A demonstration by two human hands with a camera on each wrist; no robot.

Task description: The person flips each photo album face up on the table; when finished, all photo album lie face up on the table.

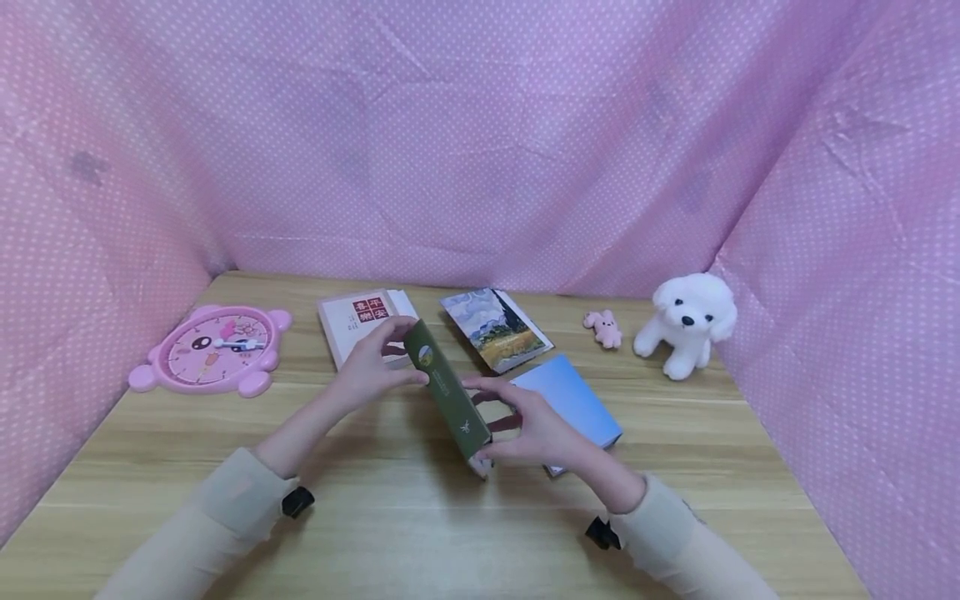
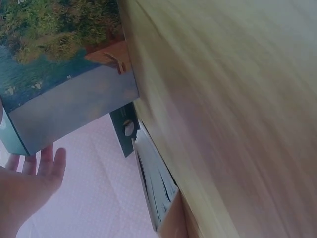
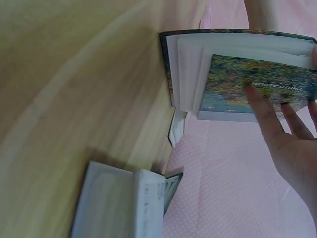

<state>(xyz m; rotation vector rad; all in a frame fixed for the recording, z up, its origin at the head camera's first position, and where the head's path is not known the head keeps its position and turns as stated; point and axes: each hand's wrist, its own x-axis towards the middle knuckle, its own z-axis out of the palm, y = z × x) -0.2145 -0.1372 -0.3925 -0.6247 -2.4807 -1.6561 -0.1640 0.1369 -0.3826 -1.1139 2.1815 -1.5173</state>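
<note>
- Gripping the near end, the right hand (image 1: 528,421) has widely parted fingers and thumb curved around the green album (image 1: 450,396), one fingertip touching a picture cover.
- And look, the album sits squarely between both hands, tilted, spine toward the head camera; whether its lower edge meets the wooden tabletop (image 1: 420,533), I can't tell!
- Far end now: the left hand (image 1: 367,367) pinches it, thumb on the near side, fingers behind.
- Just beyond the right hand, a blue book (image 1: 577,400) lies flat.
- Further back, a painting-covered book (image 1: 495,333) and, past the left hand, a white book (image 1: 345,325).
- Behind everything, the pink dotted curtain (image 1: 480,167)!
</note>
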